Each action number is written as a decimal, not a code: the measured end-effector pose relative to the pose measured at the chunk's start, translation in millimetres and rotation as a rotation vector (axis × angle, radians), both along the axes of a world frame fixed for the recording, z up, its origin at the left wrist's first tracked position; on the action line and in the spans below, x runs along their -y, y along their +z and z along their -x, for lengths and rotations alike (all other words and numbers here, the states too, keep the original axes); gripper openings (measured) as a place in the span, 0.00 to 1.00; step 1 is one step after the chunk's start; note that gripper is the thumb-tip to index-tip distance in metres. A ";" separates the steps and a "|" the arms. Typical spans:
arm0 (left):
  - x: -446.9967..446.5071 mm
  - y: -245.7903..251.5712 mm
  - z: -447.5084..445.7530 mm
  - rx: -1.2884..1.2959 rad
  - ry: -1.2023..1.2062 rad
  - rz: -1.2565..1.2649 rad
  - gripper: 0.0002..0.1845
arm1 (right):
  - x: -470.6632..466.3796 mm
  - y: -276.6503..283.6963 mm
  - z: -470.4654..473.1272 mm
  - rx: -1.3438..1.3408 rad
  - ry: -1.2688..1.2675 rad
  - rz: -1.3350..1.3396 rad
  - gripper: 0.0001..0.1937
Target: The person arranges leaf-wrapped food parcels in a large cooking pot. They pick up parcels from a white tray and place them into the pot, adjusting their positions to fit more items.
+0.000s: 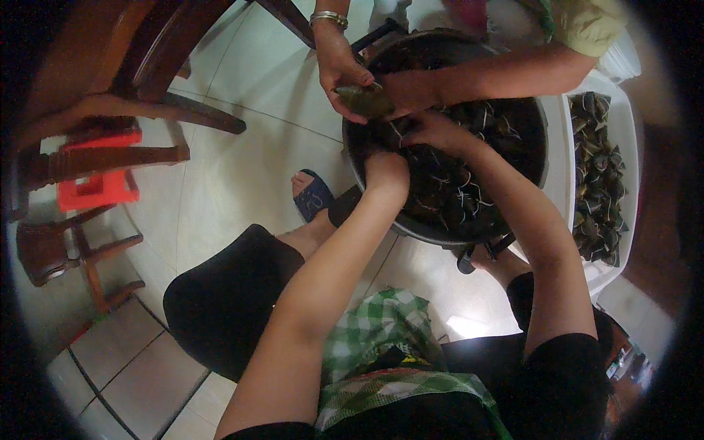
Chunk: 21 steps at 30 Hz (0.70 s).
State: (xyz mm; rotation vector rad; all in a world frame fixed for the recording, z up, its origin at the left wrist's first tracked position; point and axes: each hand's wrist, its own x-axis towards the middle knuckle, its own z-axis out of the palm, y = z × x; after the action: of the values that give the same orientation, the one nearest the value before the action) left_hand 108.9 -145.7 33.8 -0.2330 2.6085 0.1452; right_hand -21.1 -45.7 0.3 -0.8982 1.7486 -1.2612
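Before me stands a large dark round pot (pixel 440 238) holding many leaf-wrapped zongzi (pixel 467 192) tied with white string. My left hand (pixel 386 165) reaches down inside it at the left; its fingers are hidden in shadow. Beside it, my right hand (pixel 440 131) bends over the zongzi and a white string, fingers partly hidden under another person's arm. Whether either hand grips anything cannot be told. Just above, the other person's hand (pixel 341 71), with a bracelet, holds one green zongzi (pixel 366 100); that person's second hand is beside it.
At the right a white plastic tub (pixel 632 165) holds many wrapped zongzi. Dark wooden furniture legs (pixel 209 113) and a red plastic stool (pixel 99 190) stand at the left on the tiled floor. The other person's forearm (pixel 495 71) crosses over the pot from the upper right.
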 end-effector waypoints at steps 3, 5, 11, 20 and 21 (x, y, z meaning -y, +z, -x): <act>-0.5 2.7 1.3 0.020 -0.010 0.019 0.11 | 4.7 -7.4 -6.7 -0.036 -0.124 0.092 0.27; 0.4 3.0 2.1 0.012 -0.057 0.031 0.11 | 9.2 -10.4 -14.8 -0.090 -0.214 0.107 0.26; 0.9 3.2 2.2 0.005 -0.058 -0.016 0.11 | 24.0 -10.4 -31.6 -0.469 -0.281 0.029 0.26; 20.0 32.5 12.1 0.087 -0.040 -0.053 0.13 | 42.3 -24.7 -36.2 -0.794 -0.250 0.046 0.21; 21.4 34.2 11.9 0.111 -0.058 -0.067 0.13 | 44.9 -25.8 -36.9 -0.810 -0.240 -0.039 0.21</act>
State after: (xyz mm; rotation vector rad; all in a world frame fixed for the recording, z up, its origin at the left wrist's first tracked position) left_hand 97.0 -167.0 68.0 -0.1379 2.4921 0.1941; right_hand 15.7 -90.6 -25.5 -1.3216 2.5583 -1.0650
